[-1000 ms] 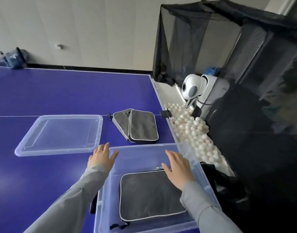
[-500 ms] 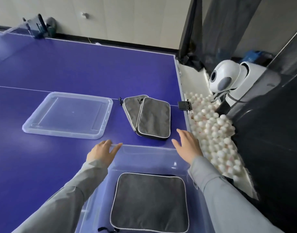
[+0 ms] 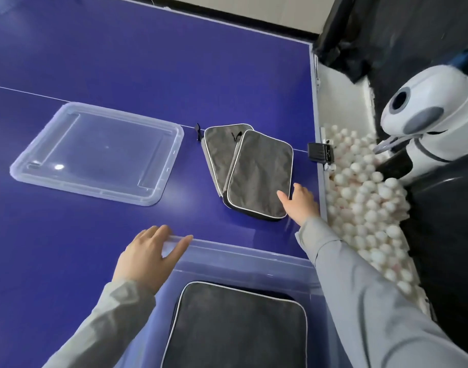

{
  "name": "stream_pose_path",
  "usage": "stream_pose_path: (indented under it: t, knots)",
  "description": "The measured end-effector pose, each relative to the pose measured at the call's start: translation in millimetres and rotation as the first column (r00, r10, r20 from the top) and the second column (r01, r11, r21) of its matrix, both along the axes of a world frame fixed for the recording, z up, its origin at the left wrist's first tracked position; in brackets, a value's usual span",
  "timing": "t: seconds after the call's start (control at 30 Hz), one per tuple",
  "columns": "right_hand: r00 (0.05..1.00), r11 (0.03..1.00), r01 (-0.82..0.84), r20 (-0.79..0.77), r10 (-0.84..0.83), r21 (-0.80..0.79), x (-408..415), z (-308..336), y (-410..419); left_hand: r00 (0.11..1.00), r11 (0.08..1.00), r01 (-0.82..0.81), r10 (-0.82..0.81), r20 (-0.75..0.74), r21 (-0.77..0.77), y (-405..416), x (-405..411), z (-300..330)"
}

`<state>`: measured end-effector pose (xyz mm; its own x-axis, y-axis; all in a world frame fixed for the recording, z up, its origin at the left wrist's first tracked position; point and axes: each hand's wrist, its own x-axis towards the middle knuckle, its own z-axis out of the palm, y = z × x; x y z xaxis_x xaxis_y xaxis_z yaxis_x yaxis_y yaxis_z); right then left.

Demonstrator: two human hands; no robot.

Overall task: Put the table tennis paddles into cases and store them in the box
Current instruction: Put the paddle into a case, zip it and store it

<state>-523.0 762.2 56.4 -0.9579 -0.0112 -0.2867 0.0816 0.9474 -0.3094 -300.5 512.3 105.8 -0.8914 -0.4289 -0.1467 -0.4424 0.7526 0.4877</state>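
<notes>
At the bottom of the frame one grey case already lies flat in the clear box, so one unit reads as stored. My left hand rests on the box's far rim with fingers straight and relaxed, holding nothing; I should keep it there to steady the box while the next case goes in. Just beyond the rim, right of centre, my right hand touches the near right corner of the top case, fingers extended, the grip not yet closed on it. To do this step well, I should slide the fingers under that corner, pinch the edge with the thumb on top, and lift only the top case, since it overlaps a second case beneath it and could drag it along. I cannot tell whether either holds a paddle. The box lid lies on the blue surface at centre left, well apart. Along the right edge, a trough of white balls and a net clamp sit near my wrist; a wide swing could knock them. A white ball machine stands at upper right.
</notes>
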Motion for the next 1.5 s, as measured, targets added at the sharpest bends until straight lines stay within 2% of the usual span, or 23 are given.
stream_pose_path:
  t: [0.23,0.33,0.47,0.73,1.0,1.2,1.33,1.5]
  knots:
    - [0.996,0.991,0.089,0.028,-0.087,-0.101,-36.5,-31.4,-5.8,0.999,0.999,0.031,-0.03,-0.035,0.016,-0.9,0.1,-1.5]
    - [0.991,0.971,0.135,0.044,-0.129,-0.199,-42.4,-43.1,-6.4,0.996,0.999,0.041,-0.04,-0.077,0.012,-1.0,0.6,-1.3]
    - [0.972,0.892,0.236,0.092,-0.218,-0.385,-45.2,-49.1,-6.1,0.994,0.999,0.052,-0.05,-0.095,0.015,-0.9,0.0,-1.4]
    - [0.942,0.757,0.295,0.044,-0.333,-0.584,-49.2,-35.7,-8.2,0.994,0.998,0.063,-0.062,-0.095,0.004,-1.0,0.1,-5.0]
    - [0.922,0.597,0.203,-0.054,-0.384,-0.776,-36.0,14.6,-26.5,0.999,0.999,0.033,-0.034,-0.032,-0.027,-1.5,-1.3,-9.9]
    - [0.914,0.45,0.099,-0.097,-0.394,-0.888,3.2,68.8,-24.8,1.0,1.0,0.009,-0.009,-0.027,-0.003,-0.8,-0.9,-7.5]
    - [0.915,0.351,0.04,-0.107,-0.389,-0.936,49.5,106.2,-15.1,0.987,0.999,0.006,0.002,-0.163,0.047,0.4,2.2,-0.5]
    - [0.936,0.309,0.018,-0.092,-0.34,-0.951,115.9,131.9,-3.5,0.924,0.949,-0.064,0.174,-0.34,0.31,-4.0,10.9,23.4]
